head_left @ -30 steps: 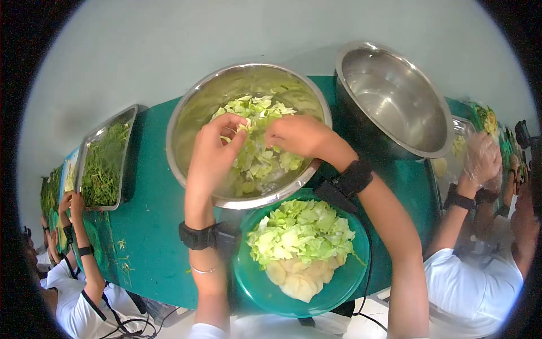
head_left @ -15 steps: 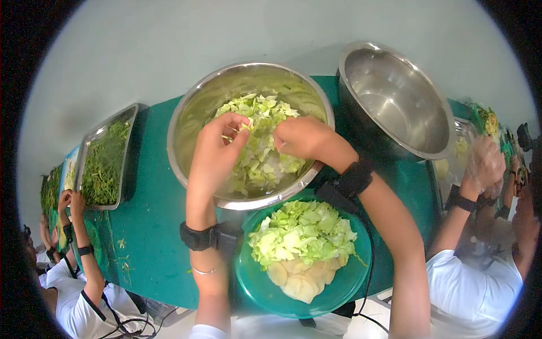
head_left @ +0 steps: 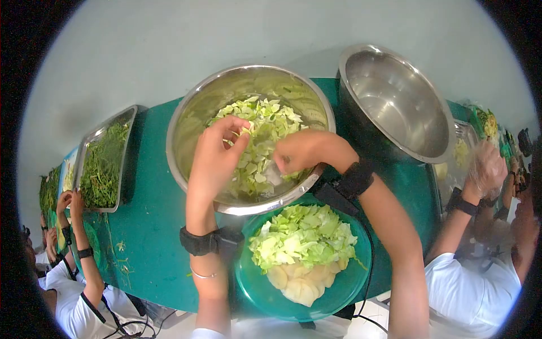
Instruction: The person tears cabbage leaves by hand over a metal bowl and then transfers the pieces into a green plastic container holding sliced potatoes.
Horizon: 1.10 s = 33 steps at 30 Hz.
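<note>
Centrally, the left hand (head_left: 217, 155) pinches a pale leaf piece (head_left: 247, 130) above the chopped leaves (head_left: 265, 113) in a steel bowl (head_left: 189, 130), while the right hand (head_left: 305, 150) curls inward, any contents hidden; this position presumably confines spillage. At lower centre, a green bowl (head_left: 282, 314) of cut greens (head_left: 302, 237) and pale slices (head_left: 299, 283) stands near, probably for easy reach.

At left, a steel tray (head_left: 127, 155) holds leafy greens (head_left: 105, 164) (a pale wall (head_left: 265, 31) rises behind).
</note>
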Motion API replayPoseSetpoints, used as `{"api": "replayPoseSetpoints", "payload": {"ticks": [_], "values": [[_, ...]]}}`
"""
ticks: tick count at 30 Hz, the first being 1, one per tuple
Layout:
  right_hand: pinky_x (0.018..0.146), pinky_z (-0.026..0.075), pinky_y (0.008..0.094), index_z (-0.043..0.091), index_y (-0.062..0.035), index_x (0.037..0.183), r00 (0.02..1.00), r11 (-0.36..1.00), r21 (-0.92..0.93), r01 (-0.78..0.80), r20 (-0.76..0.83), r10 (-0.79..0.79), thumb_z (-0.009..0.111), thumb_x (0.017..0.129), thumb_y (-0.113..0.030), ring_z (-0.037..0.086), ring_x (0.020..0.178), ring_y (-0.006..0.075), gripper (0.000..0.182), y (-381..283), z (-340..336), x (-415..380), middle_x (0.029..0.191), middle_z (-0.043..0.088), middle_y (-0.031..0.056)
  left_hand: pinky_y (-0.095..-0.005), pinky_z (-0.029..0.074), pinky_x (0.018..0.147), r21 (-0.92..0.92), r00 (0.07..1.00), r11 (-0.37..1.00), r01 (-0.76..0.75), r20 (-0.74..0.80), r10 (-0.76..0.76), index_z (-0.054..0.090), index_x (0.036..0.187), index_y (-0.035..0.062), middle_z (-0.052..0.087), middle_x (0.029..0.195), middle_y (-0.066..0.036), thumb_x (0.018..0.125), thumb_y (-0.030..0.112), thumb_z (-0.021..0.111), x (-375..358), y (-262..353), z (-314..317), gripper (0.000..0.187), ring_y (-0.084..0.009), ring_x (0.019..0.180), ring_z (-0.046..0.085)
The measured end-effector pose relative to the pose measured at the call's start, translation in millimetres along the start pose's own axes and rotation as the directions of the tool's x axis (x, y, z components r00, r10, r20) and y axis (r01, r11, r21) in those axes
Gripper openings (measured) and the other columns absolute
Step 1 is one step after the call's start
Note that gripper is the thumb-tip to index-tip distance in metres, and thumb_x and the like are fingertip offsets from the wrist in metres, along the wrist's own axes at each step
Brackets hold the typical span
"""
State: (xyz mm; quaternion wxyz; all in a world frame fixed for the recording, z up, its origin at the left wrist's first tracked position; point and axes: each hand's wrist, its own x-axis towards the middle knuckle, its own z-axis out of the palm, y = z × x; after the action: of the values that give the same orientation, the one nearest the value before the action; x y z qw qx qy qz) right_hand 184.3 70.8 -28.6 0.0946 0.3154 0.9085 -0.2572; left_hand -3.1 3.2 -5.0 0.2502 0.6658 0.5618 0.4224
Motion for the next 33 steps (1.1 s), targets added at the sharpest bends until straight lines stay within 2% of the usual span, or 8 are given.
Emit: {"api": "replayPoseSetpoints", "payload": {"ticks": [2,5,8,12,17,23,29,33], "values": [[0.065,0.048,0.0367,0.065,-0.0146,0.083,0.998,1.000,0.000,0.019,0.068,-0.019,0.060,0.075,-0.023,0.063,0.075,0.0261,0.013,1.6,0.1,2.7,0.078,0.065,0.0063,-0.0264,0.044,0.074,-0.007,0.996,0.998,0.068,0.053,-0.067,0.062,0.098,0.0034,0.061,0.089,-0.003,0.083,0.008,0.062,-0.1,2.9,-2.4,0.016,-0.0119,0.080,0.055],[0.064,0.048,0.0367,0.065,-0.0136,0.083,0.999,0.999,0.019,0.043,-0.006,-0.043,0.060,0.076,-0.022,0.063,0.073,0.0258,0.012,3.9,1.0,5.0,0.077,0.066,0.0059,-0.0263,0.044,0.074,-0.024,0.997,0.998,0.057,0.052,-0.056,0.062,0.099,0.0036,0.061,0.090,-0.004,0.083,0.008,0.062,0.1,0.5,-1.9,0.017,-0.0120,0.080,0.055],[0.065,0.048,0.0364,0.064,-0.0115,0.084,0.981,0.992,0.075,0.099,-0.172,-0.085,0.059,0.078,-0.022,0.063,0.073,0.0252,0.013,3.7,-0.7,4.9,0.076,0.065,0.0061,-0.0263,0.043,0.057,-0.023,0.999,0.999,-0.038,-0.016,0.037,0.061,0.094,0.0010,0.063,0.081,-0.006,0.082,0.006,0.060,-0.6,0.3,1.0,0.014,-0.0119,0.065,0.054],[0.068,0.048,0.0353,0.063,-0.0068,0.089,0.930,0.948,0.229,0.222,-0.342,-0.135,0.058,0.082,-0.018,0.063,0.074,0.0234,0.014,6.9,0.4,6.8,0.079,0.066,0.0081,-0.0260,0.043,0.057,-0.051,0.999,0.998,-0.040,-0.005,0.039,0.061,0.096,0.0010,0.061,0.078,-0.006,0.082,0.006,0.059,-0.6,-0.8,0.3,0.014,-0.0113,0.065,0.053],[0.066,0.049,0.0334,0.064,-0.0063,0.091,0.761,0.859,0.318,0.401,-0.637,-0.120,0.060,0.078,-0.014,0.064,0.072,0.0236,0.015,7.0,-1.4,8.8,0.074,0.065,0.0106,-0.0262,0.043,0.058,-0.090,0.999,0.995,-0.044,-0.008,0.044,0.061,0.096,0.0015,0.059,0.078,-0.005,0.083,0.005,0.059,0.3,-2.2,1.5,0.014,-0.0108,0.064,0.052],[0.068,0.049,0.0293,0.063,-0.0032,0.096,0.757,0.800,0.404,0.444,-0.646,-0.094,0.064,0.080,-0.014,0.062,0.071,0.0153,0.019,5.7,-7.6,4.5,0.080,0.066,0.0091,-0.0244,0.043,0.056,-0.092,1.000,0.996,-0.013,0.009,0.014,0.059,0.096,0.0015,0.059,0.082,-0.005,0.082,0.002,0.060,0.2,-2.0,0.1,0.014,-0.0094,0.061,0.053],[0.067,0.048,0.0263,0.063,-0.0007,0.096,0.729,0.682,0.480,0.552,-0.675,-0.114,0.065,0.082,-0.014,0.061,0.074,0.0121,0.019,-0.2,-11.0,1.5,0.085,0.065,0.0063,-0.0237,0.044,0.055,-0.158,1.000,0.987,-0.014,0.008,0.016,0.057,0.095,-0.0015,0.059,0.083,-0.007,0.083,0.000,0.059,0.8,-2.6,1.5,0.013,-0.0099,0.062,0.058],[0.066,0.048,0.0251,0.060,-0.0005,0.101,0.792,0.626,0.573,0.529,-0.599,-0.121,0.066,0.082,-0.014,0.060,0.075,0.0105,0.025,-3.3,-12.7,-4.0,0.085,0.064,0.0068,-0.0237,0.045,0.054,-0.156,1.000,0.988,0.012,-0.006,-0.013,0.057,0.094,-0.0026,0.059,0.082,-0.008,0.083,-0.001,0.058,0.5,0.5,1.0,0.012,-0.0106,0.062,0.059]]}}
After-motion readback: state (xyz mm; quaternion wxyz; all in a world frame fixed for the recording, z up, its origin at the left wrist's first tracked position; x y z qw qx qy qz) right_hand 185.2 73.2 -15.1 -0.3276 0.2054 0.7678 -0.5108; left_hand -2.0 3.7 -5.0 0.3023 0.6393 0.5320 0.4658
